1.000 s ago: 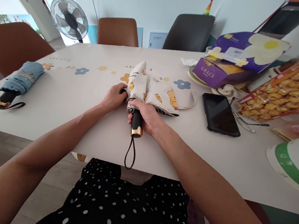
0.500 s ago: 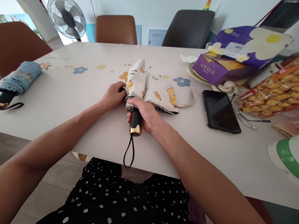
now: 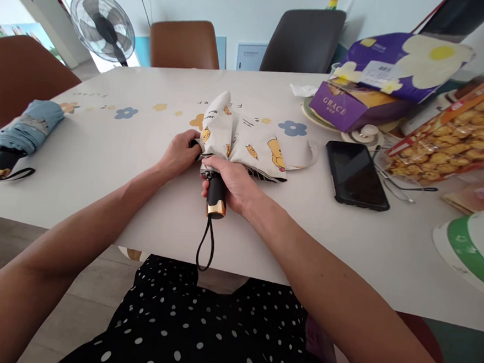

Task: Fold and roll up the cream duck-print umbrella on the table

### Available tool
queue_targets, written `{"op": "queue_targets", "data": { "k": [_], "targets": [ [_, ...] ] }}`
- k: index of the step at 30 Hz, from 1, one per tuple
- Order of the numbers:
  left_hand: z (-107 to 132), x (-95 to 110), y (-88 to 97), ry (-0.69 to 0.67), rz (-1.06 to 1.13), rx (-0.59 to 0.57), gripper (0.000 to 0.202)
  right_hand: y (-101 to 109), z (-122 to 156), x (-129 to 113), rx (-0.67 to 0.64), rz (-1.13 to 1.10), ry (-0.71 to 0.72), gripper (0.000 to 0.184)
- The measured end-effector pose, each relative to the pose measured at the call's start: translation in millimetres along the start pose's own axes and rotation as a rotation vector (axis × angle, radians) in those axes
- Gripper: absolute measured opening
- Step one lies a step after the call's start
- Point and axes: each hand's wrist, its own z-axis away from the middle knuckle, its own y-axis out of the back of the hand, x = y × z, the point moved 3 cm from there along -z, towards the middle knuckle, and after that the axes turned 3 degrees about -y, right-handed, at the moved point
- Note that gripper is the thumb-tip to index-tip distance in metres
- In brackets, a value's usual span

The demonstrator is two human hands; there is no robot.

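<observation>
A cream folding umbrella (image 3: 216, 127) with yellow cartoon prints lies on the table in front of me, its canopy collapsed and partly fanned out to the right. Its black handle with a gold end points towards me, and a black wrist loop (image 3: 206, 245) hangs past it. My right hand (image 3: 231, 183) is wrapped round the top of the handle and the canopy's lower edge. At the canopy's left side, my left hand (image 3: 181, 152) pinches a fold of the cloth, its dark underside showing. A loose cream strap (image 3: 310, 156) curls out on the right.
A folded blue umbrella (image 3: 32, 128) lies at the far left. To the right are a black phone (image 3: 356, 175), glasses (image 3: 407, 187), a purple box (image 3: 342, 108), a snack bag (image 3: 461, 133) and a white-green tub (image 3: 473, 247). Chairs and a fan (image 3: 105, 28) stand beyond the table.
The view has shifted slightly. Both hands keep their hold on the cream umbrella, with hardly any visible movement of the cloth.
</observation>
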Motion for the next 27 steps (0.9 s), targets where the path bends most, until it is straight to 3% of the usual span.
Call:
{"op": "queue_targets", "data": {
  "k": [27],
  "targets": [
    [0.6, 2.7, 0.5, 0.021, -0.016, -0.021, 0.020, -0.9, -1.6, 1.8, -0.021, -0.024, 0.018, 0.011]
  ]
}}
